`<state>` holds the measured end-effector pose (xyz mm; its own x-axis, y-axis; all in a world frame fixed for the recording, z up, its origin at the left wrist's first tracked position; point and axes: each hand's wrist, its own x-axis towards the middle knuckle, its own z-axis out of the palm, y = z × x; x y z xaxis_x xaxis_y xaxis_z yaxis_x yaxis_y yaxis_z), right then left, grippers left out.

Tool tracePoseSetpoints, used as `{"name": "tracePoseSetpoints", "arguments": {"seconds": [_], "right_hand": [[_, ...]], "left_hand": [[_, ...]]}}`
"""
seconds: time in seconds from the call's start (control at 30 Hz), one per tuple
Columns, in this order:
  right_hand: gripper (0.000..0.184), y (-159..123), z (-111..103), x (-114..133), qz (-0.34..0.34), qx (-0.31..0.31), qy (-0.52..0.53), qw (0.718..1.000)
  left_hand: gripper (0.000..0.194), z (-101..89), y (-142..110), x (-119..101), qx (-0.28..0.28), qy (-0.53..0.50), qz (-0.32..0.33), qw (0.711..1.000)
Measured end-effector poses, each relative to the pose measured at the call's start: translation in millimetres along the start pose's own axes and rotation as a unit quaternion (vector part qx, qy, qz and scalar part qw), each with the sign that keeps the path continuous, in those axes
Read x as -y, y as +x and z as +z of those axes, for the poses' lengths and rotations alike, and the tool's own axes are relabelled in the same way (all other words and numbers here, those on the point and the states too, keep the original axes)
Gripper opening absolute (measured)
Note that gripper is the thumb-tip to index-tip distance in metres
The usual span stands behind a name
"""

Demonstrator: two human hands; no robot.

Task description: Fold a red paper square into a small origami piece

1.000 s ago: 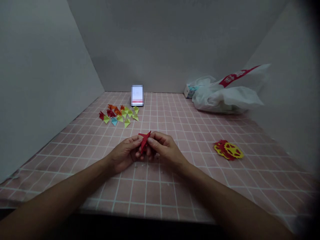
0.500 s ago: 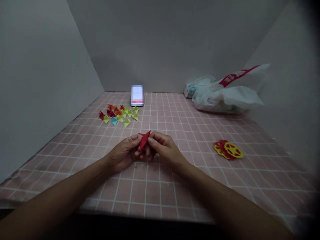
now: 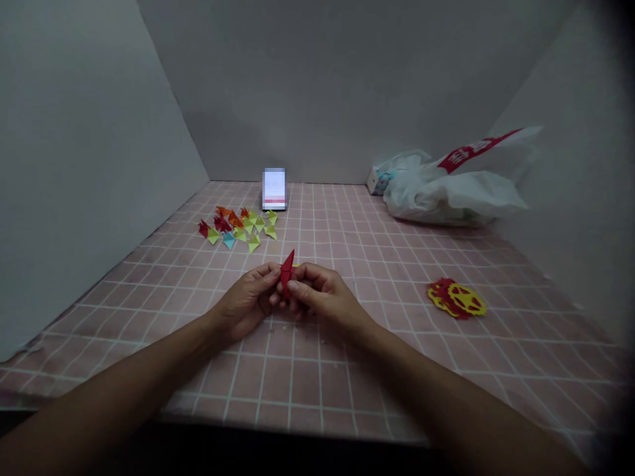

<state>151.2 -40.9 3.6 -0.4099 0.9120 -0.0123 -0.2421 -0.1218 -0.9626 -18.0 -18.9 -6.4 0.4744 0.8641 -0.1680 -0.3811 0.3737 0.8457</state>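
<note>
The left hand [image 3: 248, 295] is nearly closed, its thumb and bent fingers pinching the left side of a pointed red folded-paper piece [image 3: 288, 268]. The right hand [image 3: 325, 291] is curled too, thumb tip pressed against the lower part of the same paper, index finger bent behind it (the other fingertips of both hands bunch underneath, too dim to sort out). The red piece sits between the two hands, one sharp tip pointing up and slightly right, with a sliver of yellow by the right index finger. Both wrists angle inward, and the forearms run from the lower corners to meet above the near-middle of a pink tablecloth with a white grid [image 3: 307, 383].

Beyond the left hand lies a loose cluster of small folded-paper shapes: yellow-green [image 3: 254, 244], orange [image 3: 235, 219], dark red [image 3: 204, 229] and one light blue [image 3: 228, 240]. Just behind them stands a small device with a bright, pixelated screen [image 3: 274, 188]. Well to the right of the right hand, flat red and yellow gear-shaped cutouts [image 3: 466, 299] overlap. Farther back, a white plastic bag with a red band [image 3: 456, 196] rests against a small patterned box [image 3: 376, 180].
</note>
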Motion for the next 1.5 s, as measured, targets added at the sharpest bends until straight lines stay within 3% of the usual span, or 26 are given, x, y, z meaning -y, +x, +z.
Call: {"name": "tracePoseSetpoints", "arguments": {"seconds": [0.2,0.4,0.57,0.63,0.77,1.07,1.5], "right_hand": [[0.018,-1.8,1.7,2.6,-0.002,-0.008,-0.008,1.000],[0.015,-0.9,0.6,2.8,-0.068,-0.004,-0.117,0.991],[0.015,-2.8,1.1,-0.2,-0.131,-0.065,-0.306,0.941],[0.015,-4.7,1.9,1.0,-0.145,-0.071,-0.340,0.927],[0.016,-7.4,1.3,7.0,-0.172,-0.050,-0.341,0.923],[0.018,-6.7,-2.8,12.5,-0.151,0.012,-0.258,0.954],[0.017,-6.2,-3.6,11.0,-0.148,0.013,-0.289,0.946]], "left_hand": [[0.025,1.7,0.0,-1.1,-0.006,0.004,0.014,1.000],[0.025,4.2,-1.9,-0.7,-0.043,0.075,0.073,0.994],[0.017,7.2,-8.4,-0.5,-0.101,0.245,0.188,0.946],[0.013,9.7,-11.4,-1.1,-0.091,0.292,0.215,0.927],[0.013,13.0,-14.0,-3.2,-0.040,0.293,0.196,0.935],[0.021,10.8,-12.6,-6.6,0.009,0.211,0.133,0.968],[0.020,11.3,-14.6,-7.0,0.015,0.213,0.120,0.970]]}}
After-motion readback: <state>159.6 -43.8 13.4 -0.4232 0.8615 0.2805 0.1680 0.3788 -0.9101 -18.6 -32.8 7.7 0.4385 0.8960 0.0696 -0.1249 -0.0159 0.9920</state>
